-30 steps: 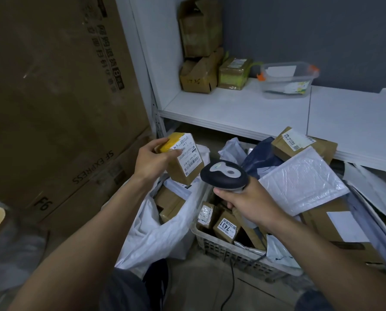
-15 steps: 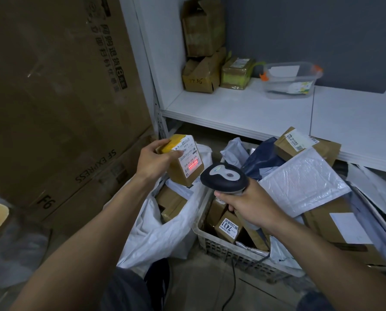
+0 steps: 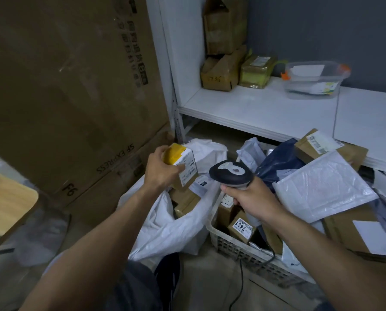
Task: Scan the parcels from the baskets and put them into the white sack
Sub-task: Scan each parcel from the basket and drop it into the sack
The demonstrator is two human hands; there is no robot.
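My left hand (image 3: 160, 170) grips a small brown parcel (image 3: 186, 167) with yellow tape and a white label, held just above the open mouth of the white sack (image 3: 165, 223). Brown boxes lie inside the sack. My right hand (image 3: 251, 199) holds a black and grey barcode scanner (image 3: 231, 172) by its handle, its head pointing left toward the parcel. Below it stands a white plastic basket (image 3: 232, 244) filled with boxes, one labelled 7431 (image 3: 241, 227), and mailers, among them a white bubble mailer (image 3: 322, 187).
A large SF Express carton (image 3: 70, 97) stands at the left. A white shelf (image 3: 266, 111) behind carries boxes and a clear plastic tub (image 3: 313, 79). A wooden stool seat (image 3: 5, 200) is at the far left. The scanner's cable (image 3: 240, 281) trails over the floor.
The red scan light on the label has gone out. My left hand has lowered the parcel and turned it toward the sack mouth. The scanner hand stayed about where it was.
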